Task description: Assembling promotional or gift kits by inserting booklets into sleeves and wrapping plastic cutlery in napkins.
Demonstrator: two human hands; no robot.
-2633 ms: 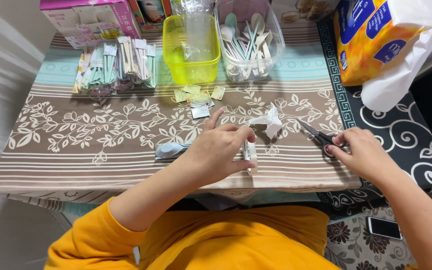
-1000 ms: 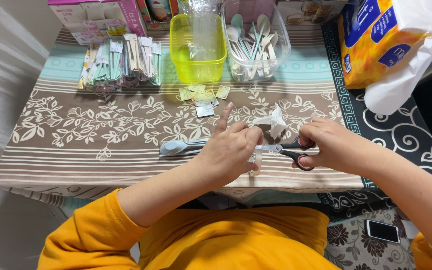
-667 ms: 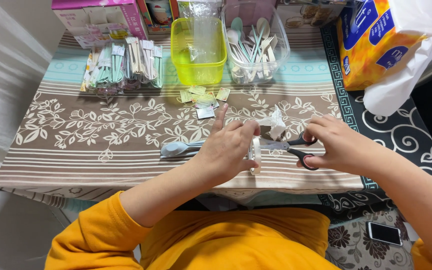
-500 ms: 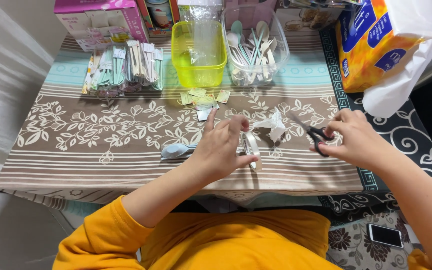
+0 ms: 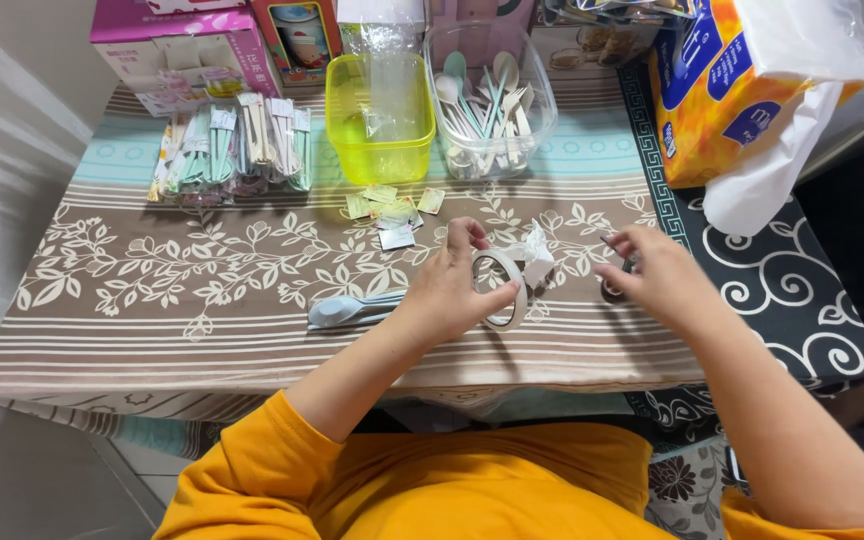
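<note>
My left hand (image 5: 447,290) holds a roll of clear tape (image 5: 502,292) upright on its edge near the table's front. A pale blue plastic spoon (image 5: 347,309) lies flat under that wrist. A crumpled white piece of paper (image 5: 535,253) sits just behind the roll. My right hand (image 5: 657,278) is off to the right, its fingers on dark-handled scissors (image 5: 614,291) that rest low on the cloth and are mostly hidden by the hand.
At the back stand a yellow tub (image 5: 380,115), a clear tub of plastic cutlery (image 5: 487,105), a pile of wrapped cutlery packs (image 5: 232,150) and pink boxes (image 5: 177,45). Small paper scraps (image 5: 392,208) lie mid-table. A bagged tissue pack (image 5: 742,85) is at the right.
My right hand brought the scissors to my left hand, then drew them away to the right. My left hand now holds the tape roll upright.
</note>
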